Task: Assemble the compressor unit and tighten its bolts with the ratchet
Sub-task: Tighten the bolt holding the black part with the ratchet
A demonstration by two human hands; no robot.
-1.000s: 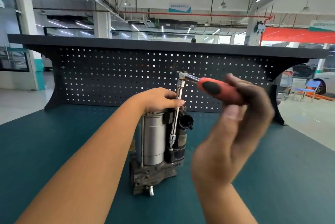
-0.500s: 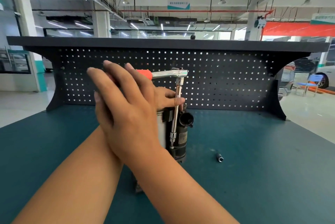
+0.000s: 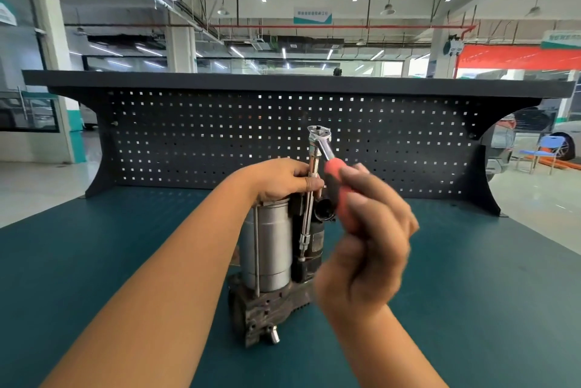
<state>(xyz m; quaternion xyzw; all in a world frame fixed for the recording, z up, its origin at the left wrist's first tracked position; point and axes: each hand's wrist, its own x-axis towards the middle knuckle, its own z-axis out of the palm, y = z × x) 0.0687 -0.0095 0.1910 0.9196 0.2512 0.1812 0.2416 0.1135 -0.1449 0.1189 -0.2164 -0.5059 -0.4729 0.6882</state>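
The compressor unit (image 3: 270,246) stands upright on the teal bench: a silver cylinder and a black motor on a dark cast base. My left hand (image 3: 283,178) rests on its top, fingers curled round the ratchet's long extension bar (image 3: 307,218), which runs down to a bolt beside the motor. The ratchet (image 3: 320,142) sits on the bar's top end. My right hand (image 3: 367,236), blurred, grips the ratchet's orange handle, which points toward me and to the right.
A black perforated back panel (image 3: 220,136) with a shelf above closes the far edge of the teal bench top (image 3: 94,262). Beyond the bench on the right stand a blue chair (image 3: 540,152) and a parked car.
My right hand has swung the ratchet handle from the far left, across the unit, back to the near right. My left hand has stayed on the extension bar and the unit's top.
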